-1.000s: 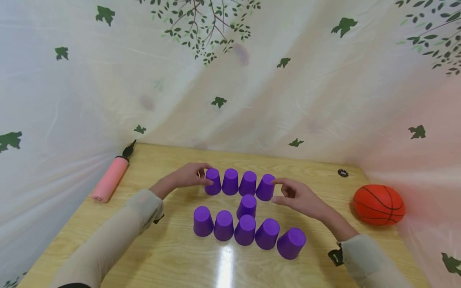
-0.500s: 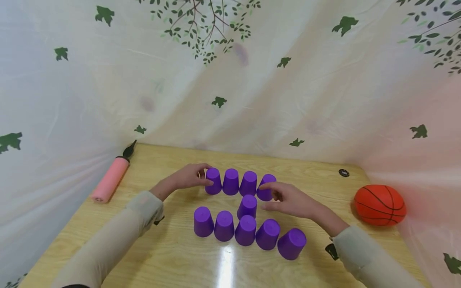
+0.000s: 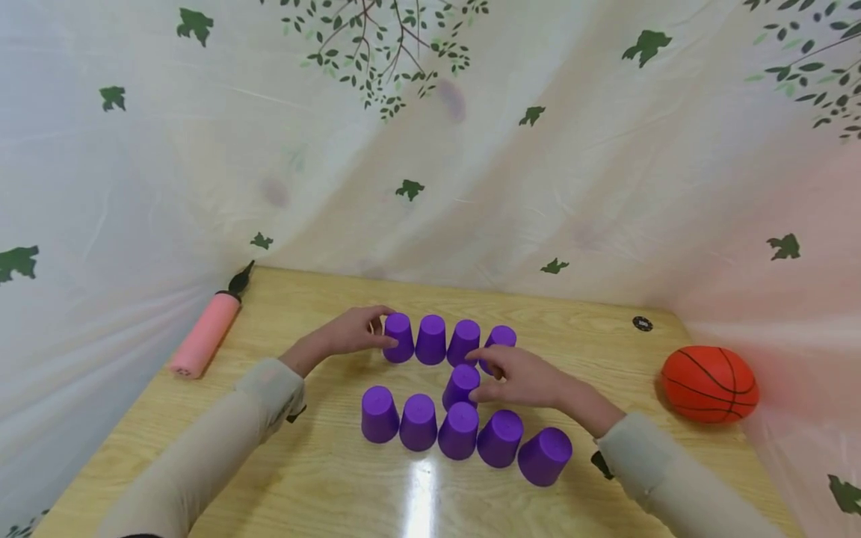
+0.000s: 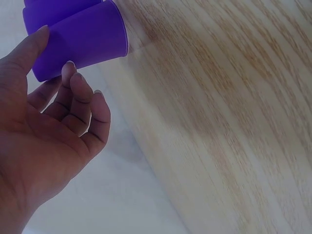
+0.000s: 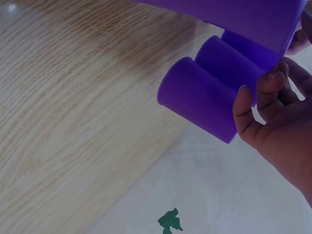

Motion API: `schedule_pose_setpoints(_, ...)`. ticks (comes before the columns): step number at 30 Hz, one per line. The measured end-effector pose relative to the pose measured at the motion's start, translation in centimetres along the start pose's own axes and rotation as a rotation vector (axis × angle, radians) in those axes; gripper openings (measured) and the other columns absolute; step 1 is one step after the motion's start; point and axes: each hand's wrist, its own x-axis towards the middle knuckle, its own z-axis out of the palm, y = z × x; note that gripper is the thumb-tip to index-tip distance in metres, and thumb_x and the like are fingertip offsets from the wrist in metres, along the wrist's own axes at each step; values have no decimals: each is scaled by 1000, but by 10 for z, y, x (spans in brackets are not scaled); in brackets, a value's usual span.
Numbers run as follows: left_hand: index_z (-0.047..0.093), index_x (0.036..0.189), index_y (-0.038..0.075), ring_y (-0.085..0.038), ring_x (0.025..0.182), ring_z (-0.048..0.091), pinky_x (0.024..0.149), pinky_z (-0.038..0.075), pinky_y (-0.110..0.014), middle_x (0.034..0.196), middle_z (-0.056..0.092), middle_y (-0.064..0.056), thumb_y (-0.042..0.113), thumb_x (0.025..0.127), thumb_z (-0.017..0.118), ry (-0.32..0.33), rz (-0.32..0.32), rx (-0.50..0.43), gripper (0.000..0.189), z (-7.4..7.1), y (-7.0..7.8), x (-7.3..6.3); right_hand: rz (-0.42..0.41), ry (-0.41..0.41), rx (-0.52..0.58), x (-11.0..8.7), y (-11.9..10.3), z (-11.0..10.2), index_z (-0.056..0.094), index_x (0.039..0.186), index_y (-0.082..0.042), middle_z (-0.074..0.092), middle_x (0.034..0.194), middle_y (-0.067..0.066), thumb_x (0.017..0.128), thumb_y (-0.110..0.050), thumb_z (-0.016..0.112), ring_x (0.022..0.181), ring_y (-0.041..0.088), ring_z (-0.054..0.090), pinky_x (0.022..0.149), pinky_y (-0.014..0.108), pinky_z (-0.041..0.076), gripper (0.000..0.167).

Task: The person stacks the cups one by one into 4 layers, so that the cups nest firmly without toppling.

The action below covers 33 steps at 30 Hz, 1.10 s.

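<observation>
Purple cups stand upside down on the wooden table in two rows, with one lone cup [image 3: 460, 387] between them. At the left end of the back row, my left hand [image 3: 346, 330] holds the end cup [image 3: 400, 336] between thumb and fingers; the left wrist view shows the thumb [image 4: 34, 46] against its side. My right hand [image 3: 528, 376] is at the lone cup, thumb in front and index finger behind, pinching it near its top. Its other fingers [image 5: 246, 114] are loosely curled. The right end cup [image 3: 501, 336] of the back row is partly hidden behind this hand.
Several cups form the front row, including the right end cup [image 3: 545, 456], close before the lone cup. A pink hand pump [image 3: 207, 335] lies at the left, a red basketball [image 3: 709, 383] and a black chip [image 3: 642, 323] at the right. A leaf-patterned curtain [image 3: 323, 224] surrounds the table.
My right hand has moved left and slightly nearer, from the right end cup of the back row to the lone cup. My left hand has stayed at its cup.
</observation>
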Motion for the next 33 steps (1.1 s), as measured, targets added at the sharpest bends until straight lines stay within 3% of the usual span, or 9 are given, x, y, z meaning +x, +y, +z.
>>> schedule_pose_setpoints(22, 49, 144, 10, -15, 79, 59, 72, 48, -31, 89, 64, -2, 39, 90, 74, -21, -45, 13, 67, -3, -4, -11, 12, -9, -68, 9, -4, 11, 62, 133, -16, 54, 85, -7, 88, -46, 74, 72, 9, 48, 63, 24, 40, 55)
schedule_pose_setpoints(27, 49, 143, 5, -14, 82, 60, 75, 49, -32, 91, 65, -2, 41, 92, 70, -52, -56, 53, 66, -7, -9, -23, 23, -4, -44, 9, -5, 11, 64, 128, -20, 54, 83, -8, 88, -43, 75, 70, 8, 48, 62, 24, 40, 49)
schedule_pose_setpoints(33, 55, 140, 4, -15, 87, 62, 78, 51, -34, 99, 67, -5, 41, 97, 63, -91, -82, 73, 56, -13, -9, -49, 36, -9, -22, 8, -3, 12, 64, 125, -21, 55, 83, -6, 88, -42, 76, 69, 9, 49, 61, 24, 41, 44)
